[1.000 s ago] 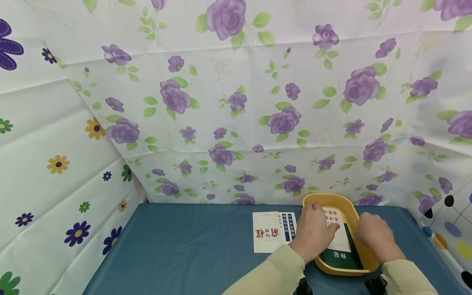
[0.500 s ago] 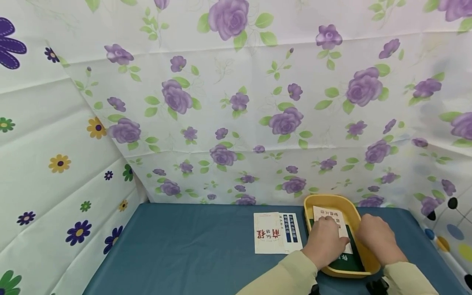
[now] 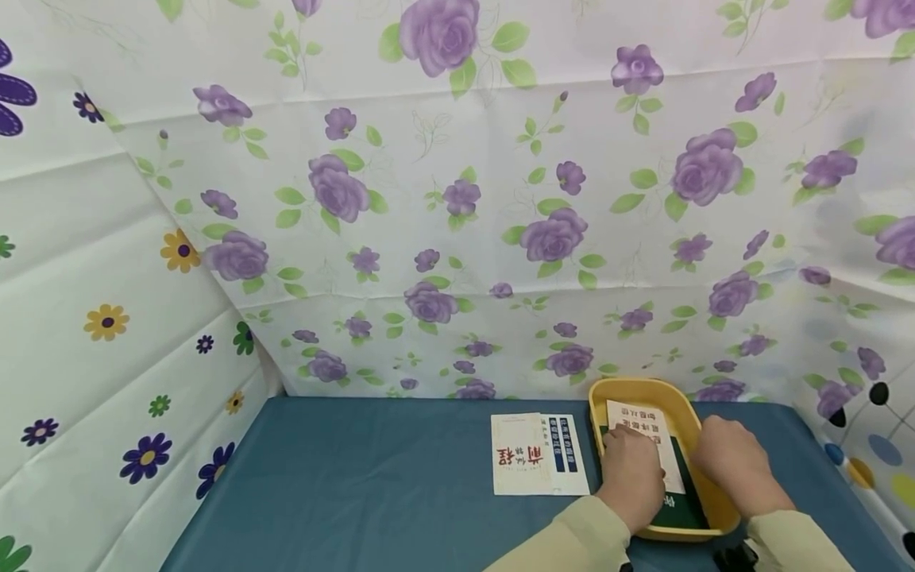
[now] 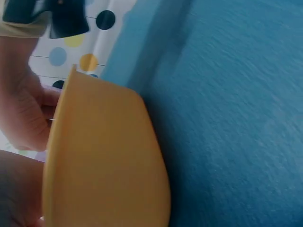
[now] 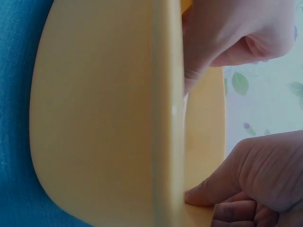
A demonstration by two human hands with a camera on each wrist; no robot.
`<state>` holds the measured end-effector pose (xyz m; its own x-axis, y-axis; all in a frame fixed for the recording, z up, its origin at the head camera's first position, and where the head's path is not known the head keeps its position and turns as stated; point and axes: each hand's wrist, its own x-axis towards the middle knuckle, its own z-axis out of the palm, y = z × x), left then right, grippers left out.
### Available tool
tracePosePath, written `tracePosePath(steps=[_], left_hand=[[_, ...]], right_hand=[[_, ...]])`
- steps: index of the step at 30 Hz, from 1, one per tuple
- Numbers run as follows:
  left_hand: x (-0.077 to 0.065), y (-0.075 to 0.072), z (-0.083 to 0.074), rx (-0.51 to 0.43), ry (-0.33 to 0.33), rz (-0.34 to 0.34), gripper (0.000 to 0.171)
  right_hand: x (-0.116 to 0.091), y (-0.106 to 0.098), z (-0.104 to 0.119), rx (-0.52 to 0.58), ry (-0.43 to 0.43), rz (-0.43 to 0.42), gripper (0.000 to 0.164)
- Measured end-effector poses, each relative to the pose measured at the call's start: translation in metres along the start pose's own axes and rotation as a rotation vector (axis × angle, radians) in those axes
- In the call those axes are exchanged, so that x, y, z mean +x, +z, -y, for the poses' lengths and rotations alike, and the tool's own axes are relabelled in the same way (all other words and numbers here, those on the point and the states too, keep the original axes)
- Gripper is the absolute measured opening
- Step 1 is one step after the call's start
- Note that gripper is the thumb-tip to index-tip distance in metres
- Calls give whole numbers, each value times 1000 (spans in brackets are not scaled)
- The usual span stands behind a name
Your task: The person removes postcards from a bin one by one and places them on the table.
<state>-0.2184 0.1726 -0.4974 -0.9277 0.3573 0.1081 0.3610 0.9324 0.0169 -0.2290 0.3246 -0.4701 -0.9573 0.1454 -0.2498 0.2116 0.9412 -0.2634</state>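
A yellow plastic basket (image 3: 646,385) stands on the right side of the table. Inside it lies a dark green book (image 3: 675,512) with white characters, partly covered by a white booklet (image 3: 675,469). My left hand (image 3: 632,477) reaches into the basket with bent fingers, over the left part of the booklet and green book. Its fingertips are hidden, so I cannot tell whether it pinches either one. My right hand (image 3: 736,461) grips the basket's right rim; in the right wrist view that hand (image 5: 265,179) has its thumb inside the wall.
Left of the basket, a white booklet with red characters (image 3: 515,473) overlaps another with dark blue blocks (image 3: 568,477), both on the blue tablecloth (image 3: 379,477). A flowered cloth (image 3: 429,342) hangs behind the table, with patterned cloths at both sides.
My left hand has moved right and toward me within the basket, uncovering more of the white booklet there, and its fingers have bent downward. The right hand stays at the rim.
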Motion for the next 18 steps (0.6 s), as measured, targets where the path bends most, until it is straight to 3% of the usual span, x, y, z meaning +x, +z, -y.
tracePosePath(steps=[6, 10, 18], left_hand=[[2, 10, -10, 152, -43, 112, 70], [4, 15, -14, 189, -85, 162, 78], [3, 20, -18, 256, -51, 203, 70]], right_hand=[[-1, 0, 1, -6, -5, -12, 9], [-3, -2, 3, 8, -11, -8, 9], [-2, 0, 0, 19, -1, -4, 9]])
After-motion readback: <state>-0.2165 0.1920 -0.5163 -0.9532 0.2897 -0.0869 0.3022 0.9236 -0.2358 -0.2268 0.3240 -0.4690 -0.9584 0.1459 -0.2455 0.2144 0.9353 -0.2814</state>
